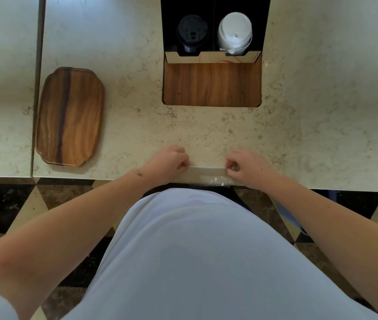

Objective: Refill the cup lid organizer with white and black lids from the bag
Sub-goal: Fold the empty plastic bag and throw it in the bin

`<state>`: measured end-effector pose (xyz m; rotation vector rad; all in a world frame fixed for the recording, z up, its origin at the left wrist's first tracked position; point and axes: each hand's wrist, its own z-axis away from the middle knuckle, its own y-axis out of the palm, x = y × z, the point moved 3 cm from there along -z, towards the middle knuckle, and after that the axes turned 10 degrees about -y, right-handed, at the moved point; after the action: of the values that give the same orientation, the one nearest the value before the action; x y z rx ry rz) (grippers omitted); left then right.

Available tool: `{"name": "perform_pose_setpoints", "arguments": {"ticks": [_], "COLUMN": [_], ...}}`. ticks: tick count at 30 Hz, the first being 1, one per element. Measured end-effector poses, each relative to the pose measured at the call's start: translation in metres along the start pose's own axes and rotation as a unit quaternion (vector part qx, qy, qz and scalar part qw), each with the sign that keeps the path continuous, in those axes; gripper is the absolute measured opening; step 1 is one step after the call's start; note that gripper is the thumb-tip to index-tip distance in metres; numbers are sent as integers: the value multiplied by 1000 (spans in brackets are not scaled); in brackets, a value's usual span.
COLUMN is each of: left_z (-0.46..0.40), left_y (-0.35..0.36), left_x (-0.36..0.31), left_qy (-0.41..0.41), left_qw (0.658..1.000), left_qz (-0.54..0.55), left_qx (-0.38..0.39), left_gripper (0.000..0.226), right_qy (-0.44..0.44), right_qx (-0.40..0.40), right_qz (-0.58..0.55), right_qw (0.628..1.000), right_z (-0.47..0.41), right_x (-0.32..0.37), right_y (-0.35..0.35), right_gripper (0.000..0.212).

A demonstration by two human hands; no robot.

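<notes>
A clear plastic bag [207,174] lies flat on the near edge of the marble counter, folded into a narrow strip. My left hand [168,160] pinches its left end and my right hand [245,166] pinches its right end. Far across the counter stands the black lid organizer [265,24] with two slots. A stack of black lids [192,33] fills the left slot and a stack of white lids [234,32] fills the right slot. Whether any lids are in the bag cannot be made out.
A wooden tray [70,116] lies on the counter [321,100] at the left. A wooden board [212,84] sits in front of the organizer. A seam [37,88] splits the counter at the far left. Below is a tiled floor [3,204].
</notes>
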<state>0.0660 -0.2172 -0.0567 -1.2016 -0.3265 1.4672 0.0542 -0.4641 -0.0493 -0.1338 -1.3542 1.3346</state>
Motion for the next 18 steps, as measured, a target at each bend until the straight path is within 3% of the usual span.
{"name": "perform_pose_setpoints", "arguments": {"ticks": [4,8,11,14,18], "left_z": [10,23,36,35,22], "left_y": [2,13,17,14,6], "left_x": [-2,7,13,10,-1], "left_qy": [117,156,155,118,53], "left_qw": [985,966,962,973,989], "left_qz": [-99,-169,-197,-156,-69], "left_qx": [-81,-119,-110,-125,-123], "left_gripper": [4,21,35,26,17], "right_qy": [-71,-140,-144,-127,-78], "right_qx": [-28,-85,-90,-86,-93], "right_qz": [59,162,178,161,126], "right_qw": [995,973,969,975,985], "right_z": [2,10,17,23,16], "right_x": [1,7,3,-1,4], "right_y": [-1,7,13,14,9], "right_gripper": [12,13,12,24,15]}}
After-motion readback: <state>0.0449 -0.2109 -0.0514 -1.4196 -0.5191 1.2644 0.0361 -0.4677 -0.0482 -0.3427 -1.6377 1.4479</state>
